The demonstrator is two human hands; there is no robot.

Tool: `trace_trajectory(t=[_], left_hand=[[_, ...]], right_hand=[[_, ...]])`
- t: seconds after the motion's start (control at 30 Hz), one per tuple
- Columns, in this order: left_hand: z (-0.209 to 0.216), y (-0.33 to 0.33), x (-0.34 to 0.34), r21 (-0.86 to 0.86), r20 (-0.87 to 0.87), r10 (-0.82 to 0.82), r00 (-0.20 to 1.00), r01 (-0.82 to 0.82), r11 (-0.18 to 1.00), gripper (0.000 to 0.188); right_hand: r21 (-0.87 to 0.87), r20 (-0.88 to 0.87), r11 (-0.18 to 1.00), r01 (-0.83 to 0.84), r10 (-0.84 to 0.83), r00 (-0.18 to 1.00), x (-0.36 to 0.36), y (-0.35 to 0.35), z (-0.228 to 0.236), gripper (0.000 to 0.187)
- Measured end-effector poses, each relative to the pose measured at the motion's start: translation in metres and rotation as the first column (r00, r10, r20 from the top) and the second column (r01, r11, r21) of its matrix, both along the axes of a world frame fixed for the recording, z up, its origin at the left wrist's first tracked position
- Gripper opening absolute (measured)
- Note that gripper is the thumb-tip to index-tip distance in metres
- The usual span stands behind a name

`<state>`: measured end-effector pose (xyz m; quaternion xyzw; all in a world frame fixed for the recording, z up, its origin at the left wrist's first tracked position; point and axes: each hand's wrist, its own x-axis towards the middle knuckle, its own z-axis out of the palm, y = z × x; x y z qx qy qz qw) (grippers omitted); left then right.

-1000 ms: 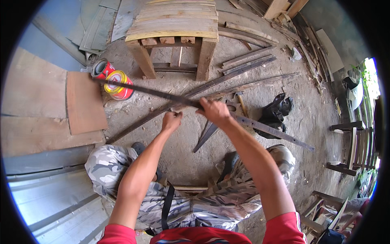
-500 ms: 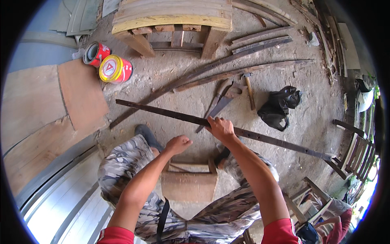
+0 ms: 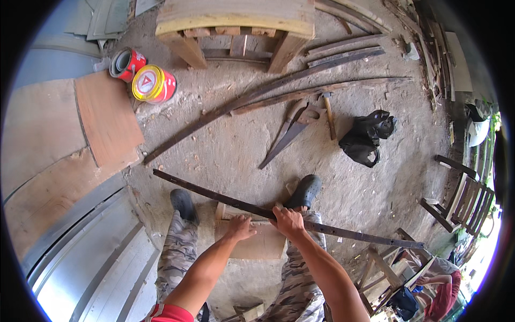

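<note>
A long, thin strip of dark wood [image 3: 214, 197] lies slantwise in front of me, its left end farther away than its right. My right hand [image 3: 288, 221] is closed around it near the middle. Over a small wooden stool [image 3: 257, 246] between my legs, my left hand [image 3: 241, 229] has loosely bent fingers and holds nothing. It is close to the stool's top; whether it touches I cannot tell. On the ground beyond the strip are a handsaw [image 3: 289, 137], partly over another saw-like tool, and a hammer [image 3: 329, 117] with a wooden handle.
A black plastic bag [image 3: 360, 140] lies right of the hammer. Long wooden strips [image 3: 214, 114] stretch across the ground behind the tools. Farther back stands a wooden bench [image 3: 236, 17]; red cans [image 3: 167, 86] and plywood sheets [image 3: 45, 126] are left. Another person [image 3: 444, 295] sits lower right.
My right hand has brought the dark strip nearer to me, over the stool. My left hand has come down and nearer to the stool. My legs have shifted and the view has moved.
</note>
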<state>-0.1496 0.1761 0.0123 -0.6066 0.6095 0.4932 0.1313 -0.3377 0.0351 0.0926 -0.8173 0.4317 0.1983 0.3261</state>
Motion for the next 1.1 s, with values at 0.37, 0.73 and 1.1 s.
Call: trace_trajectory(t=[0.37, 0.73, 1.1], left_hand=[[0.014, -0.040, 0.040, -0.019, -0.118, 0.028, 0.993, -0.030, 0.999, 0.070], [0.004, -0.154, 0.134, 0.105, -0.013, -0.003, 1.000, 0.004, 0.994, 0.088], [-0.001, -0.152, 0.122, 0.068, 0.003, -0.098, 0.995, 0.098, 0.993, 0.080]], right_hand=[[0.003, 0.026, 1.000, 0.004, -0.004, 1.000, -0.014, -0.045, 0.008, 0.043], [-0.074, 0.081, 0.995, 0.065, -0.059, 0.995, -0.005, -0.149, 0.024, 0.035], [0.021, -0.015, 0.988, 0.153, -0.153, 0.988, 0.004, -0.162, 0.025, 0.044]])
